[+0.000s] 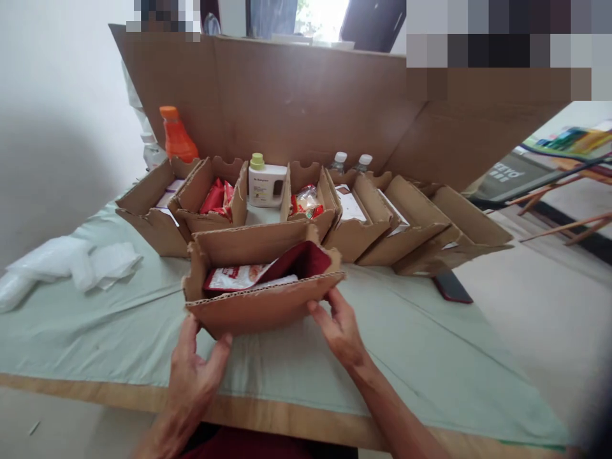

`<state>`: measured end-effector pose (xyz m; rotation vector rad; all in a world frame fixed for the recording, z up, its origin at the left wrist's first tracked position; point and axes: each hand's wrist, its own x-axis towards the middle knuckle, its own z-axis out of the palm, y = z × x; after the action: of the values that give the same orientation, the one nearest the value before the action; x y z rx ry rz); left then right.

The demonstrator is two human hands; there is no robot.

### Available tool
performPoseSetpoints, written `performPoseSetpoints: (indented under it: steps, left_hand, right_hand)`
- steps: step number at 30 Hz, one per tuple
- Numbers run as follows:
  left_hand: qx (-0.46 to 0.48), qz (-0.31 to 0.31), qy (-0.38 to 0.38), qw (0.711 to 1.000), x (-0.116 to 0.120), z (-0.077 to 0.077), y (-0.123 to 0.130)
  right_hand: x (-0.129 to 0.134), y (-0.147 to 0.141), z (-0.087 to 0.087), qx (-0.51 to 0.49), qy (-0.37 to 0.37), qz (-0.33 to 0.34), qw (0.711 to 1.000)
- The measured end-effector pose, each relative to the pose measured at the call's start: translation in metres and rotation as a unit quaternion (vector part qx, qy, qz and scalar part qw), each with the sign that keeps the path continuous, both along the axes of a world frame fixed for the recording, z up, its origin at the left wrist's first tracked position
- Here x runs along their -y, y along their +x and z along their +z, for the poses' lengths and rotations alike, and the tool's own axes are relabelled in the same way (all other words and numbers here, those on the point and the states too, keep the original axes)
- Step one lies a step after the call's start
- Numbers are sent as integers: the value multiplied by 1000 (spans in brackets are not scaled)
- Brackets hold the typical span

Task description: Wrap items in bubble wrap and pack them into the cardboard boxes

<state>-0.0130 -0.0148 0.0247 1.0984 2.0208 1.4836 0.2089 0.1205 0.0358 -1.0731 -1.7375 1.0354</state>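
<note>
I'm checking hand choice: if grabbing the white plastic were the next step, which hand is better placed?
Left, probably: the left hand is nearer the plastic, at the box's left end. The right hand is at the other end, farther away.

Dark red garment (258, 444), black fabric (335, 452), bare forearms (392, 408)

The left hand (198, 373) and right hand (342, 328) hold a brown open-topped cardboard box (262, 309) containing a white-and-dark-red printed packet (236, 278), in front of a row of similar brown cardboard boxes (406, 217) on a pale green cloth (382, 344).
</note>
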Motion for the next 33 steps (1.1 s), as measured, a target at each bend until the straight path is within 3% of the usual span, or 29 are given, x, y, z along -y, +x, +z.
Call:
performPoseSetpoints:
  steps: [6, 10, 15, 19, 25, 30, 33]
  left_hand:
    - [53, 13, -14, 998, 12, -15, 10]
    - [60, -7, -4, 998, 15, -20, 18]
    - [71, 15, -17, 997, 15, -19, 25]
    - [73, 13, -3, 997, 14, -28, 32]
    - [58, 12, 50, 997, 11, -42, 36]
    - [59, 2, 24, 998, 10, -46, 40]
    - [36, -23, 56, 998, 6, -46, 46]
  right_hand:
    - [-39, -41, -16, -65, 15, 59, 996]
    - [-53, -60, -19, -61, 53, 45, 996]
    - [-66, -88, -18, -51, 81, 20, 995]
    - [-74, -105, -20, -59, 84, 5, 995]
    - [-77, -117, -27, -65, 84, -24, 994]
    - [-84, -117, -32, -47, 108, -37, 992]
    - [-87, -115, -35, -52, 127, -41, 990]
